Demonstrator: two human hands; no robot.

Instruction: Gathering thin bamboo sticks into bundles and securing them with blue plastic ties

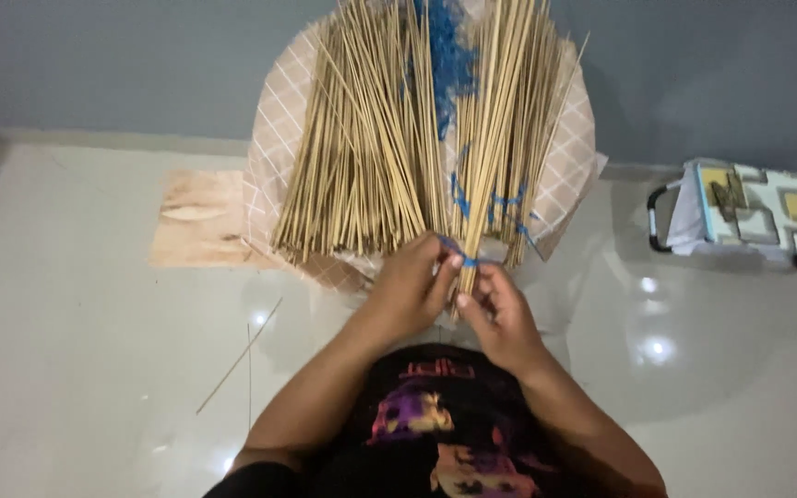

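Left hand (pixel 408 286) and right hand (pixel 500 314) pinch blue string (pixel 461 260) around thin stick bundle (pixel 486 157); loose sticks (pixel 362 138) fan out above left hand.

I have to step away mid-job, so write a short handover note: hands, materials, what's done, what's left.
Left hand and right hand: fingers of both pinch a blue string at the near end of the stick bundle.
The bundle lies on a checked cloth; two loose sticks lie on the floor.
Done: blue string already shows across the right part.
Left: the left part shows no string.
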